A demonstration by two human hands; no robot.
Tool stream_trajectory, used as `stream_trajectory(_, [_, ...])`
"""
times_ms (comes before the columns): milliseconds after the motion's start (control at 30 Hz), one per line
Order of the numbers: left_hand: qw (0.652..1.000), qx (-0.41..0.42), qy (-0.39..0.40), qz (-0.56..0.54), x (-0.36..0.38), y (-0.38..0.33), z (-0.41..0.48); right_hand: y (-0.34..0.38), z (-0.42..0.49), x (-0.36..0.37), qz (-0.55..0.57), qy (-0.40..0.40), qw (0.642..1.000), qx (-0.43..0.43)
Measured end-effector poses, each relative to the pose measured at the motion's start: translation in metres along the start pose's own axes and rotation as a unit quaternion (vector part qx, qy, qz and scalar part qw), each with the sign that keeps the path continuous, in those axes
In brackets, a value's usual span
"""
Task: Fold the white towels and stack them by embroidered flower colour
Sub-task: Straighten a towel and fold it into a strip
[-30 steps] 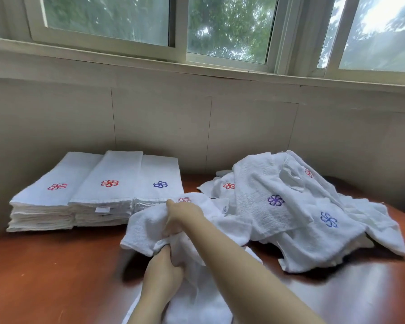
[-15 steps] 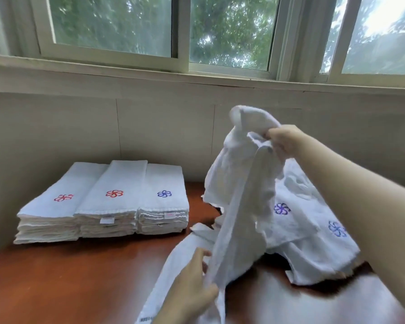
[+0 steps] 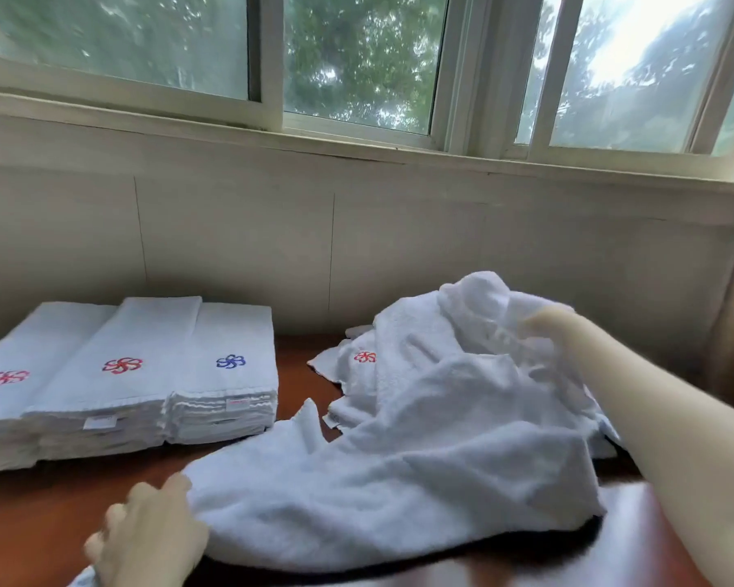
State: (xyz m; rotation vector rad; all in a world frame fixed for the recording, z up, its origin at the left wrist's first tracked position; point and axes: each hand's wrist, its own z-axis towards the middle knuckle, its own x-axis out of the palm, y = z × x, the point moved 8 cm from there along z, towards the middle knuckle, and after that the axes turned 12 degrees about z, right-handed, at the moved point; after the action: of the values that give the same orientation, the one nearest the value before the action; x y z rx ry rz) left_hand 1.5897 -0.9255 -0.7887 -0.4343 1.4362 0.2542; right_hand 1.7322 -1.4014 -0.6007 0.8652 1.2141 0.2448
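Table (image 3: 39, 514) carrying white towels. Towel (image 3: 399, 493) lies spread, its far right end raised. Behind the towel is a pile (image 3: 416, 374) of unfolded towels, one red flower showing. Left of the towel are three folded stacks side by side: blue stack (image 3: 229, 374) nearest, then middle red stack (image 3: 115, 387), then outer red stack (image 3: 13, 404). Left hand (image 3: 149, 540): fingers curled, gripping the towel's near corner. Right hand (image 3: 547, 324): blurred at the raised end, so whether it grips cannot be told. Tags (image 3: 238, 403) on the stack fronts are illegible.
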Motion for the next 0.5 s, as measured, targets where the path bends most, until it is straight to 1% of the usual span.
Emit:
stream_trajectory(33, [1.0, 0.006, 0.01, 0.006, 0.0, -0.002, 0.004, -0.011, -0.003, 0.019, -0.043, 0.048, 0.998, 0.002])
stream_trajectory(67, [0.997, 0.027, 0.023, 0.061, 0.003, -0.009, 0.002, -0.016, -0.016, 0.033, -0.044, 0.09, 0.995, 0.016])
stream_trajectory(100, [0.992, 0.068, 0.029, 0.104, 0.005, -0.023, -0.002, -0.02, -0.021, 0.052, -0.018, 0.135, 0.991, 0.013])
stream_trajectory(133, [0.986, 0.107, 0.055, 0.118, 0.01, -0.037, -0.009, -0.016, -0.027, 0.067, -0.044, 0.156, 0.987, -0.017])
stream_trajectory(167, [0.979, 0.151, 0.058, 0.122, 0.011, -0.054, -0.018, -0.013, -0.028, 0.081, -0.103, 0.167, 0.98, -0.036])
stream_trajectory(200, [0.974, 0.176, 0.06, 0.131, 0.017, -0.066, -0.022, 0.0, -0.037, 0.089, -0.184, 0.147, 0.971, -0.047])
stream_trajectory(233, [0.969, 0.202, 0.064, 0.13, 0.021, -0.075, -0.026, 0.015, -0.042, 0.098, -0.235, 0.122, 0.961, -0.078])
stream_trajectory(267, [0.962, 0.227, 0.072, 0.134, 0.025, -0.082, -0.029, 0.034, -0.057, 0.112, -0.258, 0.112, 0.951, -0.13])
stream_trajectory(300, [0.959, 0.243, 0.078, 0.127, 0.027, -0.087, -0.032, 0.056, -0.08, 0.129, -0.252, 0.11, 0.94, -0.201])
stream_trajectory(367, [0.955, 0.263, 0.065, 0.12, 0.024, -0.095, -0.034, 0.085, -0.138, 0.157, -0.205, 0.109, 0.913, -0.336])
stream_trajectory(400, [0.954, 0.266, 0.076, 0.114, 0.022, -0.096, -0.034, 0.088, -0.165, 0.174, -0.193, 0.118, 0.902, -0.367])
stream_trajectory(433, [0.953, 0.267, 0.1, 0.102, 0.021, -0.095, -0.034, 0.086, -0.187, 0.193, -0.186, 0.145, 0.898, -0.371])
stream_trajectory(500, [0.944, 0.262, 0.19, 0.063, 0.024, -0.089, -0.04, 0.064, -0.236, 0.233, -0.204, 0.222, 0.882, -0.362])
